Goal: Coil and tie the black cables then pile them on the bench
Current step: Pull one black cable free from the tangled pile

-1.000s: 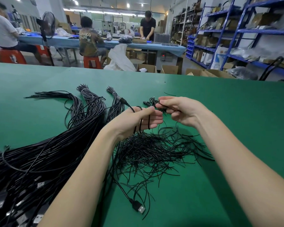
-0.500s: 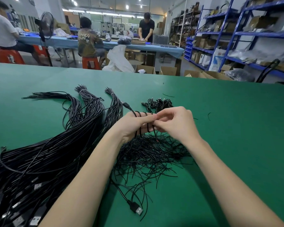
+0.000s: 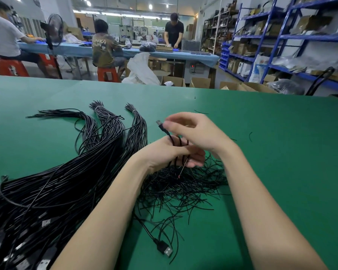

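Head cam: green bench (image 3: pixel 261 152) fills the lower 2/3 of view, matte mat, a few stray wire bits at 1–2 o'clock. My left hand (image 3: pixel 170 154) sits mid-frame w/ the black cable (image 3: pixel 179 142) looped several turns round its fingers, which curl over the loops. My right hand (image 3: pixel 195 131) is just above at 12 o'clock of the left, thumb + forefinger pinching the cable's small plug end (image 3: pixel 160 124). A thin red-tipped wire (image 3: pixel 182 168) pokes down from the left palm.

Under both hands: loose heap of thin black ties (image 3: pixel 183 188), spreading toward 4–5 o'clock. At 6 o'clock a USB plug (image 3: pixel 165 250) lies flat on the mat. From 7 to 11 o'clock, big mass of straight cable bundles (image 3: pixel 70 182), far ends banded, fanned out at 11 o'clock.

Room behind, 12 o'clock: blue worktable (image 3: pixel 82 49) w/ three people, two seated on red stools (image 3: pixel 107 74), one standing. Fan (image 3: pixel 54 33) at 10–11 o'clock. White sack (image 3: pixel 140 72) + cardboard boxes (image 3: pixel 200 82) on the floor past the bench edge. Blue racking (image 3: pixel 281 38) at 1–2 o'clock, stuffed w/ boxes.

Hard to tell: exact no. of loops on my left hand, since my right wrist covers part. Bundles at 8 o'clock cut off by frame edge; connectors there blurred. Something small at the 3 o'clock edge, cropped, can't ID.
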The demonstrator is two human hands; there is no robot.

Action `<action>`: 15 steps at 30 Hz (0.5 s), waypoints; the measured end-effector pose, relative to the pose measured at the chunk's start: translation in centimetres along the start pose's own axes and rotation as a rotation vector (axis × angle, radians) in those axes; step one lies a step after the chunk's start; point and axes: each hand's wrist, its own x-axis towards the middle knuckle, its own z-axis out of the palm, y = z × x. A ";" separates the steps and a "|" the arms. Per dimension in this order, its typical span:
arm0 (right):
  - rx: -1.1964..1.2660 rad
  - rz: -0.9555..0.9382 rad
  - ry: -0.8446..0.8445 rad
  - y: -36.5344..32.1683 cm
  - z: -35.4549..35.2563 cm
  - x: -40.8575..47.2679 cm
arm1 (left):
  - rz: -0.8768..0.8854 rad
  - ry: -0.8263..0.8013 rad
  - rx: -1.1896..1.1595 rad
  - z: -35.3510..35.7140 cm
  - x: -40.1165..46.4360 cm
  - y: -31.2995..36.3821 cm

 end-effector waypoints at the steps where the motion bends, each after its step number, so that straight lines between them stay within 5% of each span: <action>1: -0.015 -0.018 -0.091 -0.2 0.1 0.2 | 0.025 0.001 0.022 0.1 0.0 0.0; 9: 0.071 0.060 0.062 2.3 -0.6 2.0 | 0.009 0.021 -0.018 0.1 0.0 0.8; 15: -0.125 0.004 0.191 2.7 -0.8 2.3 | 0.010 0.092 -0.068 0.9 0.3 0.7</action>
